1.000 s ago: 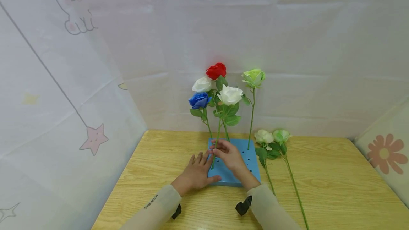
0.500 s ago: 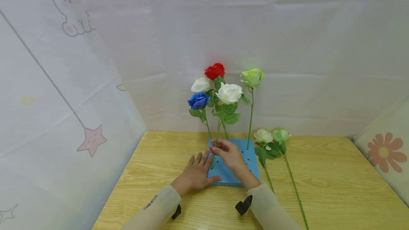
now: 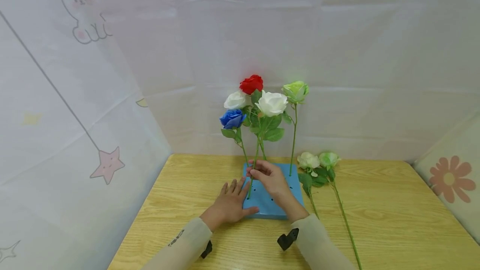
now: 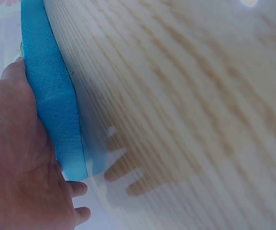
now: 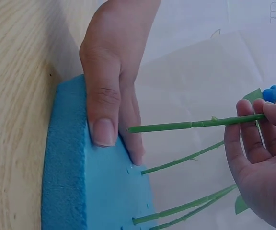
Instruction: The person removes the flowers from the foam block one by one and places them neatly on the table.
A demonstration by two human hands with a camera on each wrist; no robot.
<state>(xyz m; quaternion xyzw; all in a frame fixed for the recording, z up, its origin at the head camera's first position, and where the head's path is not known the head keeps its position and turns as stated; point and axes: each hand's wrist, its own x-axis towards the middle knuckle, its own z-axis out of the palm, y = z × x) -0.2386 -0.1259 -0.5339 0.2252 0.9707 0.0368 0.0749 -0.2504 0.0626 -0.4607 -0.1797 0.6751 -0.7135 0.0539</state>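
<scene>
My right hand point(image 3: 273, 181) pinches the green stem of a white rose point(image 3: 272, 103) between thumb and fingers. In the right wrist view, the bare lower end of that stem point(image 5: 164, 127) hangs just off the top of a blue foam block point(image 5: 111, 191). My left hand point(image 3: 228, 206) lies spread over the block's front left corner, thumb along the front. Standing in the block are a blue rose point(image 3: 232, 118), a red rose point(image 3: 251, 84), a second white rose point(image 3: 235, 100) and a light green rose point(image 3: 296, 91). The left wrist view catches the block's blue side point(image 4: 56, 91).
To the right of the block, a cream rose point(image 3: 308, 160) and a pale green rose point(image 3: 329, 160) lie on the wooden table point(image 3: 393, 211). Small holes dot the block's top. A printed cloth point(image 3: 356, 53) hangs behind and at both sides.
The held rose's head has swung slightly to the right, and my right hand has shifted a little with it. My left hand stays where it was.
</scene>
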